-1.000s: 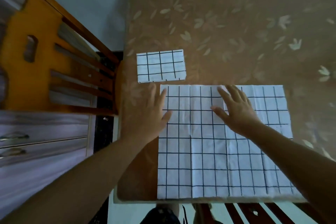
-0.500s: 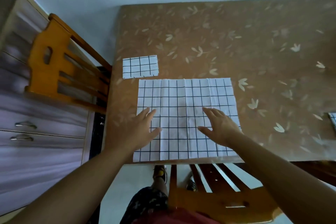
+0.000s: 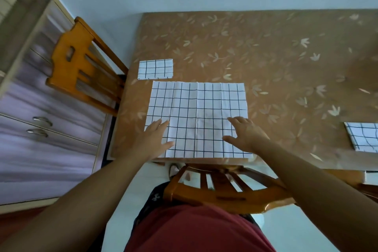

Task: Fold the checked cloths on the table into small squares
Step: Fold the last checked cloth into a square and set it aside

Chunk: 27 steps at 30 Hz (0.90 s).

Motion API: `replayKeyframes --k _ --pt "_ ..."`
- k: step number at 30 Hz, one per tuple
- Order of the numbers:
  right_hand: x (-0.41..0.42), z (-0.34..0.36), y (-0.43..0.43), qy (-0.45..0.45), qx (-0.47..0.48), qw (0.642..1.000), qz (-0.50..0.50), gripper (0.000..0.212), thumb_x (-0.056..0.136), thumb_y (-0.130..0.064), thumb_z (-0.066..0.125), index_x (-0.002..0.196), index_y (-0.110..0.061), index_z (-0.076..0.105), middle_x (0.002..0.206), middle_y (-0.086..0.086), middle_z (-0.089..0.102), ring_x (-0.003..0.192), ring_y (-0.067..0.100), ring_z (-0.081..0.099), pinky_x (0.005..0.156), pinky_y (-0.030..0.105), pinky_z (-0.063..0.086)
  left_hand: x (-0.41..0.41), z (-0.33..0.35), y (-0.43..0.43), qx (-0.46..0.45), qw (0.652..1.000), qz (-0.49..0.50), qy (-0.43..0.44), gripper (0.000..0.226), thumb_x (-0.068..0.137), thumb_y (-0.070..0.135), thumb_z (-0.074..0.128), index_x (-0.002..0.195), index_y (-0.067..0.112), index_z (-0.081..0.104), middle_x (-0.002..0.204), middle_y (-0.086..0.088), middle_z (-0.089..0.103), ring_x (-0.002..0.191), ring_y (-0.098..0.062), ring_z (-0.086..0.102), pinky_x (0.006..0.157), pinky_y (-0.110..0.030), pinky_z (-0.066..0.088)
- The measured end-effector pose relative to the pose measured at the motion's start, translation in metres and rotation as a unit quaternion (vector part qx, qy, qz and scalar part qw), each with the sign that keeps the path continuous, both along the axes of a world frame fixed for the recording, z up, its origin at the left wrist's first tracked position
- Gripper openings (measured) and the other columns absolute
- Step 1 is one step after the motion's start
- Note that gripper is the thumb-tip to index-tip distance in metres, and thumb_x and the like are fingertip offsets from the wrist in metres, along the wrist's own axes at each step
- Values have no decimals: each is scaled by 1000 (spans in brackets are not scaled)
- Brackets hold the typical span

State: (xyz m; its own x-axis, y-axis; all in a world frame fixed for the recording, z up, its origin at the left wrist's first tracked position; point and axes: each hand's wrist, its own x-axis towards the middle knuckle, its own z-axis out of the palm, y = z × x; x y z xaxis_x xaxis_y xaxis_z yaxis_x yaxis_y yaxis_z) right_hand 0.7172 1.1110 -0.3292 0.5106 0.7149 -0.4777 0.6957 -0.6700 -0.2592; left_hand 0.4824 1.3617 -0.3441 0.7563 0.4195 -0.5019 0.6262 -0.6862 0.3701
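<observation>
Item under work: the spread checked cloth (image 3: 197,118) lies open and flat on the brown leaf-patterned surface (image 3: 266,57), its near edge level with the surface's near edge. Old crease lines run from near to far across it.

Left hand (image 3: 152,141): palm down over the cloth's near left corner, fingers straight and spread, gripping nothing. Right hand (image 3: 245,133): palm down on the near right part, fingers (image 3: 235,120) likewise extended, gripping nothing.

Other items: one folded checked cloth (image 3: 155,68) just beyond the far left corner, apart from the open one. A further checked cloth (image 3: 364,137) lies well to the right, cut off by the frame edge.

Assessment: the step appears to be flattening before the first fold. Recommended practice:
- stroke outward from the centre so the ridges lie down
- pinch both near corners together and carry them to the far corners
- match the grid lines at the edges before pressing the crease

Risk noted: the near edge sits at the brink, so a careless pull toward the body could drag the cloth off
</observation>
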Motion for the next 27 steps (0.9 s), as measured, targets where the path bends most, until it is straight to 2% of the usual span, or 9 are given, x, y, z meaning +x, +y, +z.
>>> replayKeyframes --k 10,15,19,21,23,25,27 --pt "7 -28 9 26 -38 999 -26 81 93 -62 56 158 -25 24 161 5 33 147 30 33 114 52 39 17 -17 9 2 999 -22 35 86 98 51 60 164 25 12 172 -3 5 159 -24 4 125 -50 22" --pt "18 -49 22 77 -32 981 -178 74 96 -51 61 156 -20 31 159 14 34 144 38 35 113 54 37 36 -40 32 -12 999 4 49 82 98 45 63 162 25 17 171 -6 7 158 -28 6 122 -55 26" --pt "32 -60 36 59 -41 975 -210 71 95 -46 65 154 -21 34 160 14 28 146 38 28 111 57 38 50 -58 53 14 998 -6 56 78 97 45 63 161 25 21 171 -8 6 157 -30 7 119 -53 32" --pt "41 -66 43 51 -31 969 -240 68 95 -43 65 153 -21 36 161 16 23 146 39 26 112 57 36 59 -68 63 20 998 22 63 79 95 51 62 160 26 23 170 -8 6 157 -31 4 120 -54 29" --pt "49 -73 50 53 -20 954 -295 67 95 -41 66 152 -19 38 160 17 20 144 42 26 114 57 33 65 -79 74 32 992 82 87 83 88 66 57 156 31 25 168 -8 10 155 -36 12 119 -58 29" --pt "57 -81 55 75 -2 921 -382 67 94 -38 67 152 -21 38 159 17 20 142 43 28 114 57 35 72 -89 82 -1 979 176 98 89 79 74 54 153 34 25 166 -9 17 150 -39 26 113 -60 36" --pt "62 -87 58 99 15 880 -465 70 92 -36 68 152 -23 36 155 17 24 137 41 35 110 57 41 79 -96 88 -35 961 257 89 88 79 72 58 152 32 27 162 -10 24 142 -40 36 108 -58 42"
